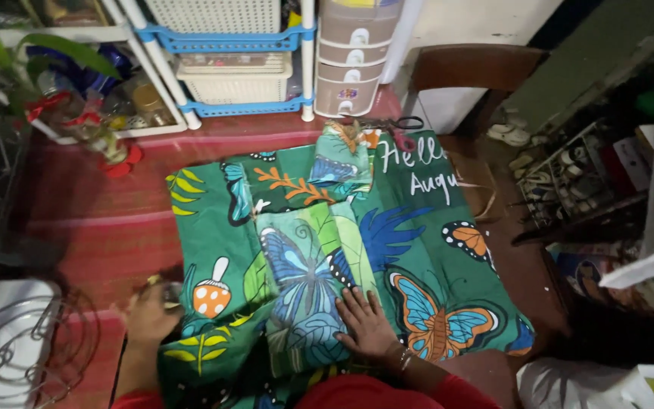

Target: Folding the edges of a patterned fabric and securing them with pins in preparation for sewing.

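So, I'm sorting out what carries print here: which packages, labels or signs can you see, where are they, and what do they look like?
Lettered fabric: green cloth spread on the floor, white handwritten-style lettering near its top right edge, among butterfly prints.
Drawer stickers: small colourful sticker on the bottom drawer front of the beige plastic drawer tower at top centre; white oval handles above.
Box: reddish package with a white panel, on the cluttered right side; details too blurred to tell.
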